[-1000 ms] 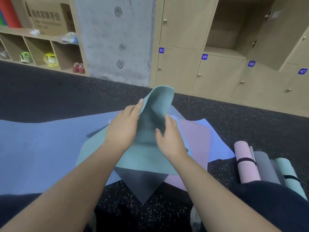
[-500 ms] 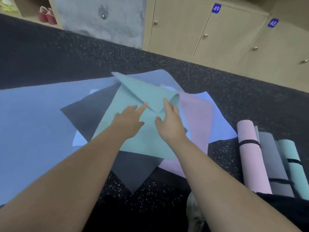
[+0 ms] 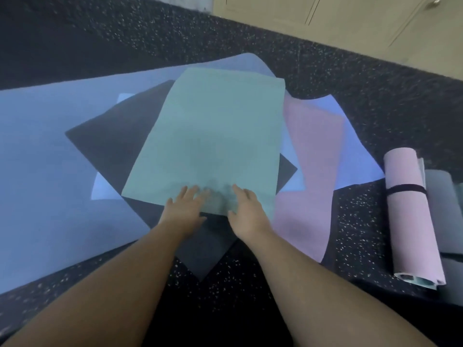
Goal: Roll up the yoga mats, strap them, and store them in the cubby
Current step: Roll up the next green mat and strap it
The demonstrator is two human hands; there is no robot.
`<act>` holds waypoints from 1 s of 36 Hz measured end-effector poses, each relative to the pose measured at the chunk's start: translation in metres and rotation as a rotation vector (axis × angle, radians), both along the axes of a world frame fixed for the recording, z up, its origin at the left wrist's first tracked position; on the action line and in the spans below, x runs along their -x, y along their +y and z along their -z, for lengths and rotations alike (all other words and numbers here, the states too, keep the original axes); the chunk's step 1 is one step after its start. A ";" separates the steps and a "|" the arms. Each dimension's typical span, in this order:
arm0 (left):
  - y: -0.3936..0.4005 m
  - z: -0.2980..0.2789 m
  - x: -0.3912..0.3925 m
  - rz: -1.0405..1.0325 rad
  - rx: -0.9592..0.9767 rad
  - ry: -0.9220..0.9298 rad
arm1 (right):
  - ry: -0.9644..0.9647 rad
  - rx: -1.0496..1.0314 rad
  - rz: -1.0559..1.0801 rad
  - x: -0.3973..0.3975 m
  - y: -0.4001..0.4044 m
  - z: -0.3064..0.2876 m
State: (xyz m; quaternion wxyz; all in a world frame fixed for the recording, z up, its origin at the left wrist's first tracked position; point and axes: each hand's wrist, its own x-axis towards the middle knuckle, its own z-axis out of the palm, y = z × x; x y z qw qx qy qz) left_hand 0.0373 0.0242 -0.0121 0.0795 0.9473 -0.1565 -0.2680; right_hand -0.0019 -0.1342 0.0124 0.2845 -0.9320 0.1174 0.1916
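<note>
At the near edge of the teal mat point(image 3: 213, 136), both hands lie flat, fingers straight and spread; neither grip is closed on anything. Left hand point(image 3: 184, 207) presses the mat's near left part, its heel over the dark mat point(image 3: 110, 136) beneath. Right hand point(image 3: 246, 211) presses just beside it, a narrow gap between the two; fingertips are blurred. Teal mat lies unrolled and flat, stretching away from the hands, topmost of the pile. Under it, the dark mat sits turned cornerwise, one corner pointing back between the forearms. Right of the hands a pink mat point(image 3: 313, 176) lies flat, partly covered by the teal one. Large blue mat point(image 3: 45, 171) spreads left of the hands, beneath all. Well right of the right hand, a rolled pink mat point(image 3: 413, 221) with a black strap point(image 3: 406, 189) lies on the speckled floor point(image 3: 355, 221), a grey roll point(image 3: 443, 209) touching it. Beyond the mats, cabinet doors point(image 3: 350, 21).
</note>
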 end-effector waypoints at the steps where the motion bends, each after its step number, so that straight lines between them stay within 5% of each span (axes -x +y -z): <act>1: 0.000 0.005 0.002 -0.004 0.003 -0.011 | 0.009 0.011 -0.020 0.001 0.001 0.007; 17: 0.006 0.039 -0.006 -0.124 0.013 -0.200 | -0.013 0.139 -0.274 0.017 0.020 0.049; 26: 0.012 0.047 -0.011 -0.118 0.180 -0.398 | -0.432 0.134 0.022 0.016 0.021 0.068; 36: 0.001 0.057 0.021 -0.046 0.158 -0.516 | -0.304 0.234 0.077 0.029 0.012 0.062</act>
